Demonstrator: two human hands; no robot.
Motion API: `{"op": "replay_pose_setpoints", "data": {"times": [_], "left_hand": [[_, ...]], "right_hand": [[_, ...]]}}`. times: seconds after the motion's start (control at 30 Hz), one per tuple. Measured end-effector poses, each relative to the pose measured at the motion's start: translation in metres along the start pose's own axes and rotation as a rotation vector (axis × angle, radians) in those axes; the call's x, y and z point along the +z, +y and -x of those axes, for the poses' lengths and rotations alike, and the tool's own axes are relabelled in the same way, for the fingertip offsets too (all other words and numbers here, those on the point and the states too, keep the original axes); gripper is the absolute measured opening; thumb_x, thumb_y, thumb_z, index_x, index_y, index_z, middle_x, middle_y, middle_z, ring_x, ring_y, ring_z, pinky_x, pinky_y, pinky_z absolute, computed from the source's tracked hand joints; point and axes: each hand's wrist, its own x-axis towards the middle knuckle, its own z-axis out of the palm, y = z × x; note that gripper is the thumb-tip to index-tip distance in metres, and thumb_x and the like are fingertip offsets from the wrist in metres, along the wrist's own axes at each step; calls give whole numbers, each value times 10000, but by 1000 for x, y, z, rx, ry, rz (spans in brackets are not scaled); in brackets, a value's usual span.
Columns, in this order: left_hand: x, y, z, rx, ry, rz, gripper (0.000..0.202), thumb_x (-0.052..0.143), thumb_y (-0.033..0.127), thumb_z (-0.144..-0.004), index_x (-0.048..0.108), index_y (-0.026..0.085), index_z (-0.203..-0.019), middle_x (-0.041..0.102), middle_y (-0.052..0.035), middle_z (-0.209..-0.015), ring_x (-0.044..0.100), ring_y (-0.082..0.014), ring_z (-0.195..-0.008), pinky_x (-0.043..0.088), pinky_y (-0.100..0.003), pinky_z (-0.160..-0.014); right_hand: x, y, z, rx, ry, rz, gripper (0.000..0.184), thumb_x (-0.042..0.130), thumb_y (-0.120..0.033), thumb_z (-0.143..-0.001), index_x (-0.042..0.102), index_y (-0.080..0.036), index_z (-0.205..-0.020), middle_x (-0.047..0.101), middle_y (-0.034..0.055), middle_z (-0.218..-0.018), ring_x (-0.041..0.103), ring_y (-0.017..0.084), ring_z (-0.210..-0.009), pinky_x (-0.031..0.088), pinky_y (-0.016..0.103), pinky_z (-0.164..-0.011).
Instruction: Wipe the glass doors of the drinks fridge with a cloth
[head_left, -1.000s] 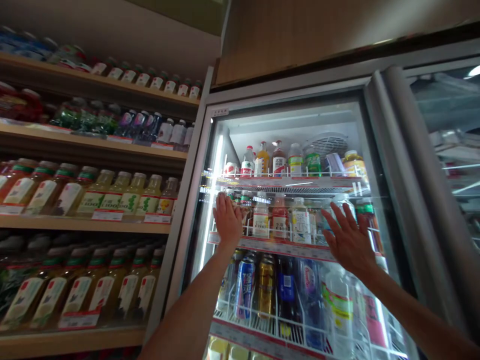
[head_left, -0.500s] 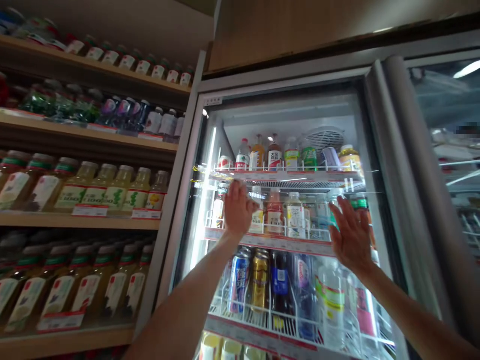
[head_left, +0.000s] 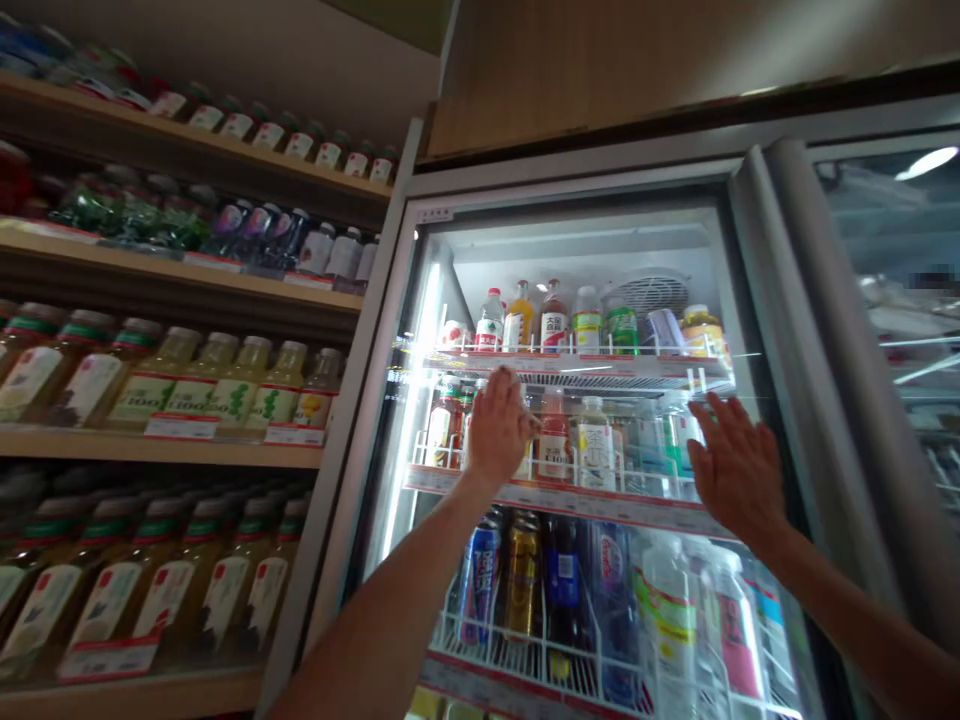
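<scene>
With left hand point(head_left: 497, 428) and right hand point(head_left: 735, 465) raised before closed glass door point(head_left: 577, 232) of drinks cooler point(head_left: 570, 172) — move softly, with palms level. Have fingers extended, gripping nothing. Cannot tell if touching door — mind wooden drink shelves point(head_left: 150, 449) at left.

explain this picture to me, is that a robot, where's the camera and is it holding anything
No robot here: these are a person's own two bare hands. The camera sits on the person's head, looking forward and down, so both forearms reach in from the bottom of the view.

The left hand and right hand are raised, fingers up, before a glass cooler door. Whether they touch the glass, I cannot tell. I see nothing held, though the palms face away.

Behind the glass, white wire racks carry drink bottles and cans. At picture left, wooden shelves hold rows of shelf bottles.
</scene>
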Motion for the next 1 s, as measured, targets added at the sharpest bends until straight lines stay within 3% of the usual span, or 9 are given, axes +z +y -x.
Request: {"op": "replay_pose_setpoints", "data": {"times": [0.1,0.23,0.3,0.43,0.5,0.67,0.77,0.9,1.0], "left_hand": [[0,3,2,201,-77,69,452,371,257,-869,432,173,-1310,374,-87,-1456,253,-198,-1383,292,-406,-1104],[-10,-36,-5,-159,98,47,465,343,229,-871,413,92,-1310,274,-184,-1484,275,-265,-1371,314,-470,-1079],[-7,-29,-7,-220,122,37,480,335,223,-873,390,46,-1316,244,-224,-1484,220,-302,-1387,294,-516,-1078],[4,24,4,175,-67,106,483,352,256,-882,380,110,-1342,286,-145,-1490,165,-254,-1408,283,-473,-1103],[2,27,14,326,-128,121,474,359,268,-884,390,137,-1338,303,-124,-1487,170,-226,-1409,280,-445,-1112],[-18,-36,25,-50,57,25,487,309,237,-901,328,105,-1370,273,-194,-1482,181,-255,-1404,303,-500,-1084],[-17,-27,36,-101,88,12,497,312,243,-905,307,99,-1380,272,-194,-1483,170,-258,-1406,297,-515,-1083],[-17,2,65,294,-88,85,482,364,249,-882,380,144,-1353,372,-120,-1451,169,-206,-1409,294,-423,-1108],[-30,-25,81,229,-91,47,495,346,217,-881,356,138,-1370,343,-138,-1463,183,-217,-1405,314,-430,-1093]], "right_hand": [[1,0,3,6,26,-38,480,311,-319,-926,416,-162,-1367,415,135,-1425,355,297,-1333,309,515,-1045],[1,-1,2,18,20,-8,472,310,-341,-929,439,-156,-1343,430,141,-1412,367,297,-1324,312,508,-1041],[1,-2,1,33,13,9,462,307,-348,-931,456,-156,-1323,454,137,-1395,374,290,-1320,313,498,-1041],[1,-2,2,40,21,-41,467,307,-332,-926,432,-174,-1347,442,123,-1407,370,285,-1325,311,506,-1046],[1,1,3,24,23,-60,474,303,-331,-927,414,-184,-1364,430,122,-1417,365,287,-1329,310,512,-1047],[1,2,3,-13,37,-18,459,351,-341,-921,452,-173,-1337,460,141,-1390,353,317,-1331,290,533,-1053],[-2,-13,1,-20,25,-34,453,362,-327,-915,441,-205,-1344,431,124,-1415,314,319,-1352,238,558,-1070],[-2,-57,3,-169,-64,-113,424,369,-292,-913,441,-251,-1329,381,93,-1453,288,268,-1372,196,529,-1096],[3,-85,10,-194,-88,-144,424,375,-292,-913,422,-261,-1333,372,85,-1460,263,250,-1384,189,513,-1103]]}}
